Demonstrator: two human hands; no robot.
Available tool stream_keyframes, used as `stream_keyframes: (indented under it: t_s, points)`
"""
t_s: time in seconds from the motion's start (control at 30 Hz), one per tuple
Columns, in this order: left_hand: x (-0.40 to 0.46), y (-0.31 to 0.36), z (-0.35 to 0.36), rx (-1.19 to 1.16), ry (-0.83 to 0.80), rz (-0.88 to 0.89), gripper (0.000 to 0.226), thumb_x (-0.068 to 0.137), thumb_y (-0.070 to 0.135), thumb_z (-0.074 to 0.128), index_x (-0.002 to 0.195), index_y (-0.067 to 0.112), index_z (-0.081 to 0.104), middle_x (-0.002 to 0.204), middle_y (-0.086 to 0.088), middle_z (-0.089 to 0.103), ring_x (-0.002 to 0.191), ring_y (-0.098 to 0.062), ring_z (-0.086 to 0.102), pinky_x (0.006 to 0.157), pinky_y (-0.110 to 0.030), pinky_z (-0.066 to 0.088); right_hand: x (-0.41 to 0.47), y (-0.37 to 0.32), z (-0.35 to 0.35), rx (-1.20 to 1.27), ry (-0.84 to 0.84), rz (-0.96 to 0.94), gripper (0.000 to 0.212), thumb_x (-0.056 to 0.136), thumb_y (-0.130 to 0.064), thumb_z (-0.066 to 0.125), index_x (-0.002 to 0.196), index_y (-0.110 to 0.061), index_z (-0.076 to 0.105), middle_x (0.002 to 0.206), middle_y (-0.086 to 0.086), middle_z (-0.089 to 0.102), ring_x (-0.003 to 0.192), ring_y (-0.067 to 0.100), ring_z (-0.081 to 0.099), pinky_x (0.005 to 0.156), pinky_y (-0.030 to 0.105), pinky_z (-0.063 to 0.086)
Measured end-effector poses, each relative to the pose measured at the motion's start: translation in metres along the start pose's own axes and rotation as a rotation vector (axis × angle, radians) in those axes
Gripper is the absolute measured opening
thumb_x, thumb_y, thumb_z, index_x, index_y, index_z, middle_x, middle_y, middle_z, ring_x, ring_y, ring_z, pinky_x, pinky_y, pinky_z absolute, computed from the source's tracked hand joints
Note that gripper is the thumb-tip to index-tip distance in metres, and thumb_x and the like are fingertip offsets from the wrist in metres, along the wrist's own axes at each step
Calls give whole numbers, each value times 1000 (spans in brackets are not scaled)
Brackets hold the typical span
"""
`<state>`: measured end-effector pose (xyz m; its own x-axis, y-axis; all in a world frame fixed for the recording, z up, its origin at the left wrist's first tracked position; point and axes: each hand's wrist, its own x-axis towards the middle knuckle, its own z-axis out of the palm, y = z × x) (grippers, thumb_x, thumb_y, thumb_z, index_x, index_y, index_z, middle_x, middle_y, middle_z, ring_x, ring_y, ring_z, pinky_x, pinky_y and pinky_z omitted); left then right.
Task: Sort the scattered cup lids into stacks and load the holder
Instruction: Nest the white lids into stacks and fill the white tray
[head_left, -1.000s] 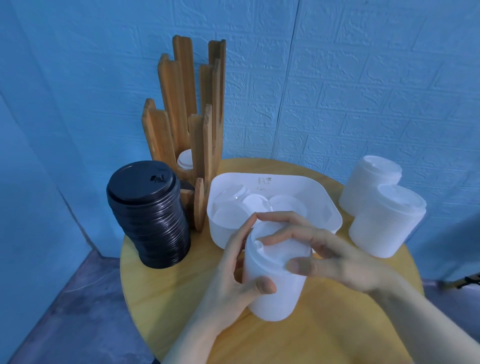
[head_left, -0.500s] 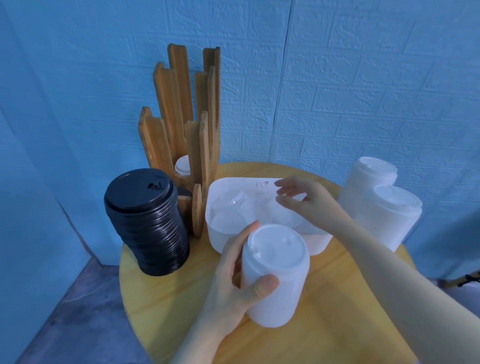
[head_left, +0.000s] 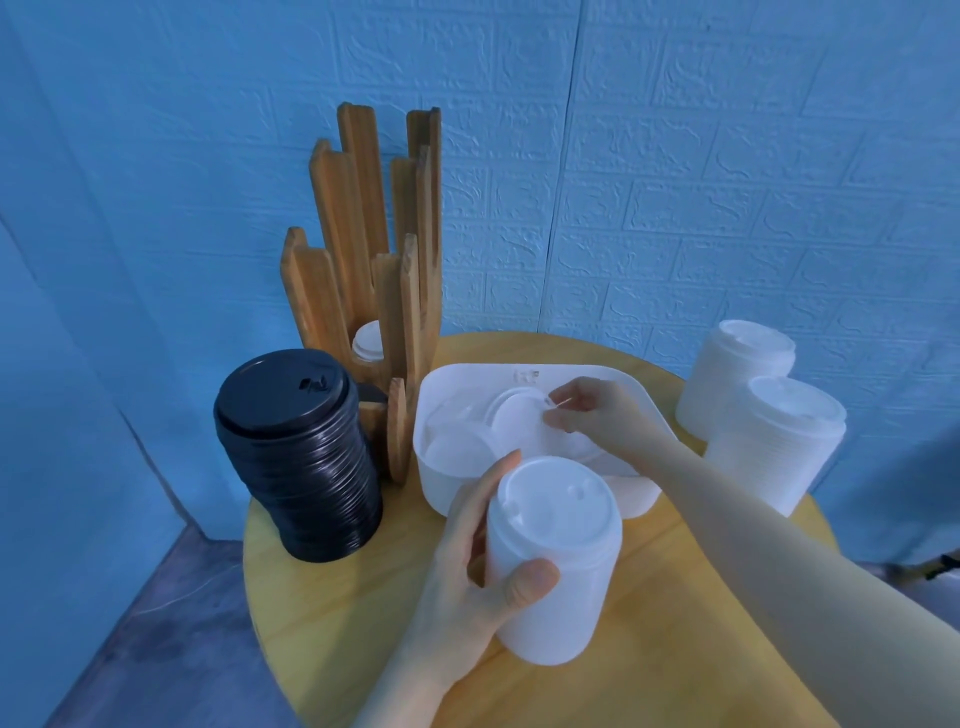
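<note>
— Two hands are seen; what is held by each?
— A tall stack of white plastic lids (head_left: 553, 558) at lower centre is gripped by the left hand (head_left: 470, 566). A loose white lid (head_left: 519, 423) is pinched by the right hand (head_left: 597, 415) inside the white rectangular tub (head_left: 644, 415).
— And the slatted wooden holder (head_left: 363, 249)?
— It is placed upper left, behind a black lid stack (head_left: 298, 457).

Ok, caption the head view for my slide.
Left hand holds a white lid stack; right hand picks a lid from the bin.
</note>
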<state>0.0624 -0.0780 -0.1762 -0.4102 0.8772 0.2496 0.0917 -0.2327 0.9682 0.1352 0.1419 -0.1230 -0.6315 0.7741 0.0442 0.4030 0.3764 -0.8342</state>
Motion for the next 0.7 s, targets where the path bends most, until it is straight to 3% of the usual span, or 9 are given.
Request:
stream_keyframes:
  t_s: [0.07,0.17,0.33,0.43,0.53,0.63,0.7]
  points:
    - [0,1,0,-7,1,-10,101,52,79,79,140,41,46,142,19,53,134,-4,47,100,-18,43,-5,-2,-9,94,85,-40,12,84,-16,74,92,-22,67,78,-1,69,72,8,62,70,22,45]
    - [0,0,1,-21,5,-13,103,51,79,80,141,41,46,142,19,53,135,-3,47,102,-18,42,-16,-9,-22,257,110,-95,12,89,-12,67,99,-18,66,82,-2,66,66,-4,58,62,12,42]
    - [-1,0,0,-33,-7,3,105,48,80,79,141,44,45,142,25,52,135,-1,46,104,-24,42,-30,-20,-42,398,71,-103,17,93,-10,60,95,-22,70,88,-7,67,81,8,58,68,26,42]
    - [-1,4,1,-59,-18,-4,111,49,79,80,145,46,35,141,33,49,133,6,45,100,-13,42,-39,-30,-50,492,-14,-132,15,90,-12,62,90,-20,74,84,-5,68,77,11,57,69,26,41]
    - [-2,7,1,-76,-34,-2,116,52,77,80,148,48,23,141,39,45,134,9,43,101,-12,41,-52,-41,-53,400,-143,-214,14,88,-8,63,96,-15,73,89,-2,70,82,8,61,75,18,49]
    - [-1,6,2,-72,-42,26,113,57,74,80,150,46,22,145,37,42,137,7,40,101,-11,39,-65,-51,-45,332,-218,-240,14,89,-4,62,98,-11,71,87,-6,72,79,4,64,73,15,51]
    - [-1,4,1,-59,-39,35,109,59,75,78,149,48,24,146,36,41,140,6,37,102,-11,37,-69,-53,-35,304,-253,-242,12,84,-11,68,95,-12,71,90,-1,72,84,8,63,78,21,52]
